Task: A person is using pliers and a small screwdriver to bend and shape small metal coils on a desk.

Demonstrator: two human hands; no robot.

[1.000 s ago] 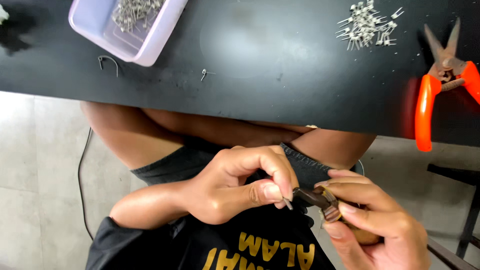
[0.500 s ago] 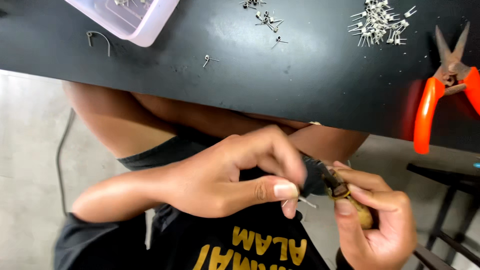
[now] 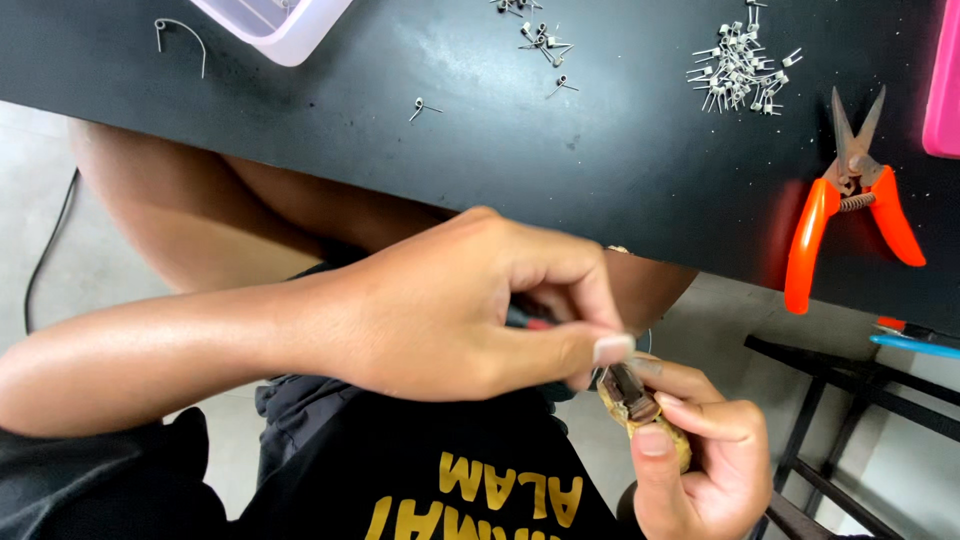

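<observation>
Left hand (image 3: 470, 310): thumb and forefinger pinched shut, probably on a small part hidden at the fingertips, brought against the tool so the two meet over the lap, below the desk (image 3: 600, 190) edge.

Right hand (image 3: 700, 470): at 5 o'clock, wrapped closed around a small tool (image 3: 635, 398) with a worn tan handle and dark metal tip; tip points toward the left thumb, steadied for close work.

Loose wire coils (image 3: 740, 70): heaped at 1 o'clock on the desk, within reach; strays (image 3: 540, 35) at 12 o'clock.

Orange-handled snips (image 3: 850, 200): at 2 o'clock, jaws apart, lying flat.

Lilac tray (image 3: 280, 25): at 11 o'clock, mostly cropped; contents not visible.

Pink container (image 3: 945, 80): right edge; contents unseen.
</observation>
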